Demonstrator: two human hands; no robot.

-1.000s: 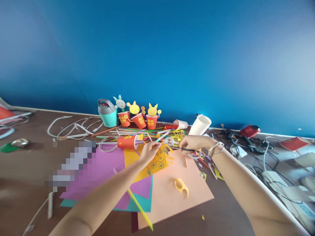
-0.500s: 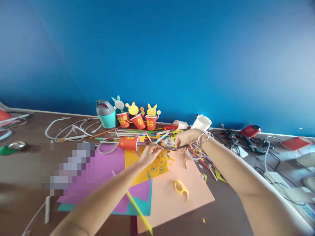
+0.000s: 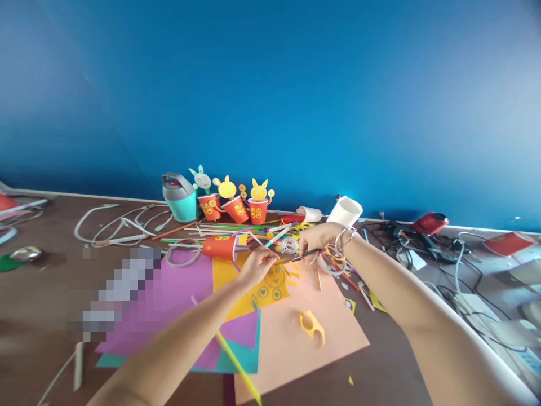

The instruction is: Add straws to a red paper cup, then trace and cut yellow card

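My left hand (image 3: 257, 264) is pinched closed on the upper edge of a yellow paper cutout (image 3: 264, 285) drawn with round faces. It lies on pink and purple sheets. My right hand (image 3: 318, 239), with bracelets on the wrist, is closed on a thin dark pen (image 3: 301, 257) whose tip points left toward my left fingers. A red paper cup (image 3: 220, 247) lies on its side just left of my left hand.
Three red cups topped with yellow paper animals (image 3: 236, 206) and a teal jug (image 3: 181, 197) stand by the blue wall. Straws (image 3: 220, 228), a tape roll (image 3: 289, 245), a white cup (image 3: 345, 212) and yellow scissors (image 3: 313, 327) lie around. Cables (image 3: 435, 248) crowd the right side.
My right hand has moved left and a little down, bringing the pen tip close to my left fingers. My left hand has stayed on the yellow cutout.
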